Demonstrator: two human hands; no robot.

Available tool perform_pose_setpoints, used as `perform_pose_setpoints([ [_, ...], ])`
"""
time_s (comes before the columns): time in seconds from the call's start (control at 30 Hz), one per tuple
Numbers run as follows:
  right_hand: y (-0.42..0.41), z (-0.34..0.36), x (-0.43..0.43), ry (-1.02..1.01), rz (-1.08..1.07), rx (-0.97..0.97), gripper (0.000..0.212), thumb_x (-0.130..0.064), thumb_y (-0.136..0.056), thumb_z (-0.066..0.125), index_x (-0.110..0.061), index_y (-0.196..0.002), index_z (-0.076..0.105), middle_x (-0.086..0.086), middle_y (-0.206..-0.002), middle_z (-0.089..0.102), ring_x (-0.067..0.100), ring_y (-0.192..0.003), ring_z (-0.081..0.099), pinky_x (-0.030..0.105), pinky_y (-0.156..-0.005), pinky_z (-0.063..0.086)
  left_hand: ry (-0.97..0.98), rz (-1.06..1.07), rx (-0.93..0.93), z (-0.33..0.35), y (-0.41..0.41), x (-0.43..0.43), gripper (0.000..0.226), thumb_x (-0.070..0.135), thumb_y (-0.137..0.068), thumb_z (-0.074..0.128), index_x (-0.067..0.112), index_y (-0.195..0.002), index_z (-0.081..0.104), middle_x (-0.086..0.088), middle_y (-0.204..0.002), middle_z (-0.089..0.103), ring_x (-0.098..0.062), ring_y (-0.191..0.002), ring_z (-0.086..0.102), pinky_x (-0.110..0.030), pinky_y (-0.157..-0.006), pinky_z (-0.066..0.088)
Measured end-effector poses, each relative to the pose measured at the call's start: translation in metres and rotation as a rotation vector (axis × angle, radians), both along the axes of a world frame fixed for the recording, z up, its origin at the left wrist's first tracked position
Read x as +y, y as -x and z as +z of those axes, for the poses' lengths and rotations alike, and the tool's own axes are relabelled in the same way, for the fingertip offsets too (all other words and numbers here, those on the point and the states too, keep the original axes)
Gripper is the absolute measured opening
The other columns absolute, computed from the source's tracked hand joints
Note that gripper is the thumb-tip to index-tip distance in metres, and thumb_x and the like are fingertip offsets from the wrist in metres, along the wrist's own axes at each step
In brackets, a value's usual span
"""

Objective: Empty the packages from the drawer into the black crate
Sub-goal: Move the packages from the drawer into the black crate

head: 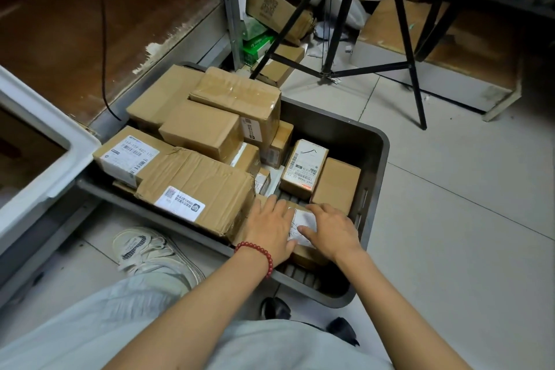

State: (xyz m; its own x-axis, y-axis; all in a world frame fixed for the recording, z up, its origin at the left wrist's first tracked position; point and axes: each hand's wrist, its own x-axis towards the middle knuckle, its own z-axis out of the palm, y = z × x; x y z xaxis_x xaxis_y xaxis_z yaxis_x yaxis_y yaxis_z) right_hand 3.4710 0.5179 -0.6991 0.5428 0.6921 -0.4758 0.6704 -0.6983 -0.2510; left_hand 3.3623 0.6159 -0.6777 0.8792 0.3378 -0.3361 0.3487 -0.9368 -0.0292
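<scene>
The black crate (379,141) stands on the floor in front of me, holding several taped cardboard packages. A large creased box (198,186) lies at its near left, and a small labelled box (303,170) stands at the right. In the near right corner lies a small cardboard package with a white label (301,220). My left hand (270,227), with a red bead bracelet at its wrist, lies flat on that package's left part. My right hand (330,231) rests on its right part, fingers pointing left over the label. The white drawer (45,135) is open at the left, its inside mostly out of view.
A black tripod (402,39) stands beyond the crate on the tiled floor. Boxes and bags (270,6) are piled behind it by a metal shelf post. A brown shelf board (75,24) lies at the far left. My shoe (150,252) is beside the crate's near wall.
</scene>
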Motion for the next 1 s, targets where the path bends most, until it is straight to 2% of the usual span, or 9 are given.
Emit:
perform_pose_setpoints([
  [0.17,-0.007,-0.001,0.003,0.008,-0.054,0.048,0.062,-0.044,-0.096,0.053,-0.021,-0.149,0.032,0.006,-0.146,0.041,0.025,-0.133,0.041,0.036,-0.104,0.038,-0.05,-0.027,0.016,0.001,0.006,0.014,0.06,0.045,-0.095,0.044,0.013,-0.145,0.03,-0.009,-0.147,0.033,-0.028,-0.138,0.024,-0.044,-0.116,0.015],
  [0.3,-0.004,-0.012,0.012,0.093,-0.003,0.155,0.069,-0.046,-0.093,0.056,-0.019,-0.15,0.028,0.007,-0.15,0.037,0.028,-0.136,0.037,0.038,-0.11,0.035,-0.004,0.002,-0.031,0.004,0.004,0.017,0.054,0.042,-0.095,0.045,0.014,-0.14,0.035,-0.008,-0.144,0.037,-0.026,-0.137,0.026,-0.041,-0.116,0.018],
  [0.53,0.001,-0.021,0.011,0.173,0.096,0.139,0.058,-0.046,-0.096,0.048,-0.022,-0.147,0.035,0.007,-0.146,0.038,0.029,-0.131,0.039,0.041,-0.107,0.038,-0.025,-0.058,-0.126,0.01,-0.001,0.016,0.045,0.036,-0.096,0.043,0.014,-0.135,0.038,-0.008,-0.138,0.041,-0.026,-0.132,0.032,-0.042,-0.115,0.015],
  [0.7,0.001,-0.016,0.01,0.22,0.169,0.052,0.064,-0.057,-0.094,0.044,-0.028,-0.149,0.031,0.004,-0.15,0.037,0.027,-0.136,0.035,0.043,-0.109,0.032,-0.029,-0.067,-0.15,0.015,-0.002,0.018,0.042,0.035,-0.096,0.043,0.015,-0.133,0.041,-0.007,-0.135,0.044,-0.024,-0.128,0.036,-0.043,-0.111,0.025],
  [0.8,-0.005,-0.013,0.013,0.145,0.102,-0.034,0.068,-0.061,-0.093,0.041,-0.027,-0.15,0.028,0.004,-0.15,0.038,0.027,-0.136,0.036,0.042,-0.11,0.033,-0.034,-0.045,-0.216,0.023,-0.004,0.022,0.042,0.036,-0.096,0.044,0.016,-0.133,0.043,-0.005,-0.135,0.045,-0.023,-0.128,0.037,-0.04,-0.108,0.026],
  [0.9,-0.012,-0.017,0.018,0.138,0.032,0.148,0.066,-0.058,-0.095,0.041,-0.021,-0.149,0.032,0.008,-0.148,0.041,0.027,-0.133,0.043,0.038,-0.108,0.037,-0.031,-0.003,-0.267,0.031,-0.007,0.028,0.042,0.035,-0.096,0.044,0.018,-0.134,0.043,-0.005,-0.137,0.045,-0.023,-0.129,0.036,-0.04,-0.107,0.026],
  [0.93,-0.015,-0.019,0.02,0.16,0.043,0.192,0.066,-0.057,-0.096,0.042,-0.02,-0.15,0.03,0.009,-0.152,0.037,0.027,-0.136,0.039,0.037,-0.11,0.035,-0.028,0.014,-0.282,0.035,-0.007,0.031,0.042,0.036,-0.096,0.044,0.018,-0.134,0.042,-0.005,-0.138,0.045,-0.022,-0.129,0.036,-0.04,-0.107,0.027],
  [1.0,-0.022,-0.024,0.02,0.184,0.073,0.141,0.071,-0.056,-0.096,0.042,-0.021,-0.154,0.02,0.005,-0.161,0.018,0.025,-0.146,0.023,0.041,-0.118,0.024,-0.013,0.057,-0.311,0.043,-0.006,0.037,0.043,0.036,-0.095,0.045,0.019,-0.135,0.041,-0.004,-0.138,0.045,-0.022,-0.129,0.036,-0.04,-0.107,0.028],
])
